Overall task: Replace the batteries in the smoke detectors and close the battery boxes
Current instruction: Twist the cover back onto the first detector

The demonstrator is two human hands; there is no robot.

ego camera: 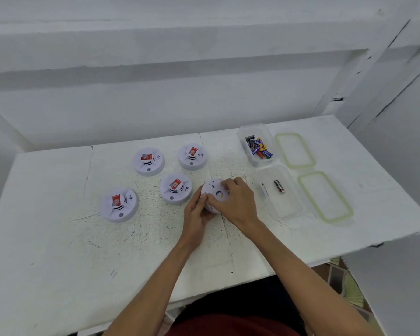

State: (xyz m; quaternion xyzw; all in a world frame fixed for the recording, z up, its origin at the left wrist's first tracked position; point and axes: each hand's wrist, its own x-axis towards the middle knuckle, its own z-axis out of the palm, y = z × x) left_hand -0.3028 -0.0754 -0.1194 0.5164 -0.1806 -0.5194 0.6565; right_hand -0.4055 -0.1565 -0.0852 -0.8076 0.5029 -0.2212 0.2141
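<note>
On the bench [58, 251], near its middle, both my hands grasp the upturned smoke detector [215, 190], left hand [195, 214] cupping its left edge, right hand [235, 202] curled over its top. Twisting too hard could slip it into the neighbouring detector [175, 188]. Smaller risk: the far box [241, 139] swallowing spent ones meant to join the 1 battery [279, 186] nearer.

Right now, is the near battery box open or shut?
Open. The near box has no lid on; its green-rimmed lid lies flat on the table to its right. A battery lies inside.
</note>
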